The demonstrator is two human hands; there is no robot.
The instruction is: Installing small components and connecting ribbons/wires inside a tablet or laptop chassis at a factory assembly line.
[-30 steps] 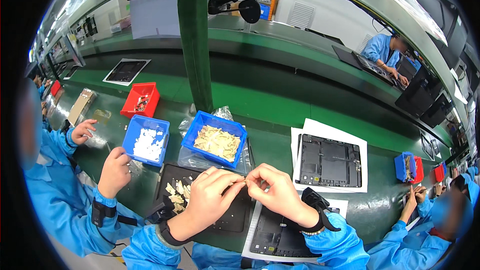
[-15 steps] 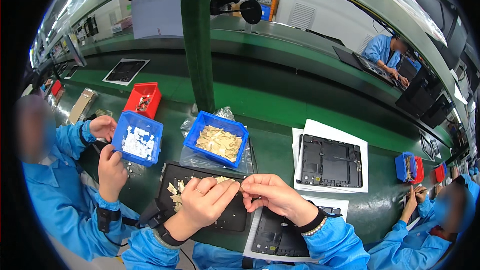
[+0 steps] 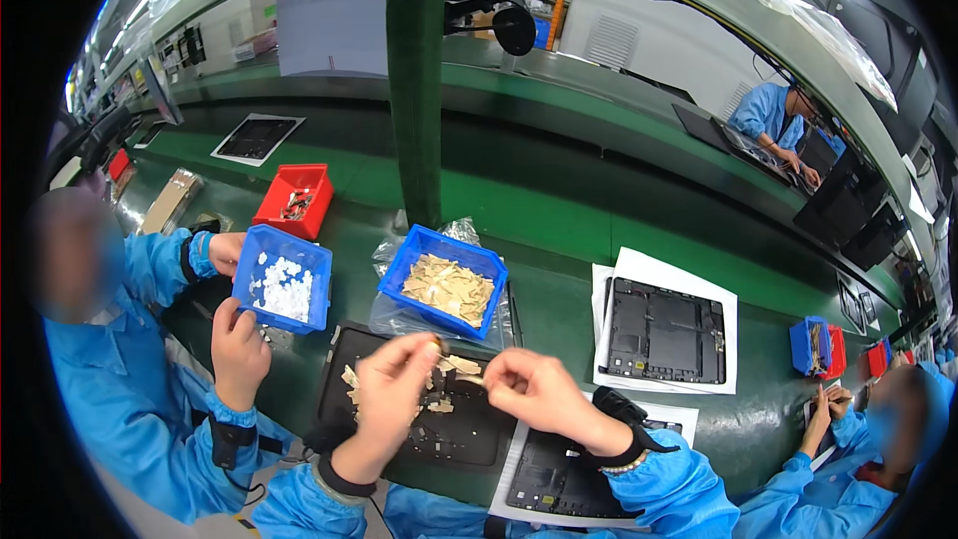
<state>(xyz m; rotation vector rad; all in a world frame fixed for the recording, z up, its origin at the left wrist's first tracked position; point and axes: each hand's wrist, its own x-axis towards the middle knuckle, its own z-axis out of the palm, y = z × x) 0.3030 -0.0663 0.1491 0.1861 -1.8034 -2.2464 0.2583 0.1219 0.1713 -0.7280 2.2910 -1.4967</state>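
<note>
Green bench [image 3: 555,321], hands [image 3: 392,387] over tray [image 3: 454,443], illegible label [image 3: 640,366]

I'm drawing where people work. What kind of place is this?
Probably a factory: people in blue jackets work at a green bench with a blue bin of tan pieces and flat black panels.

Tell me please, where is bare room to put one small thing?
Green bench shows bare between the blue bin of tan pieces and the white sheets under the upper black panel; also right of those sheets, before the farther blue bin. Crowded: the dark tray of tan scraps, left hand over it, right hand near its edge.
</note>
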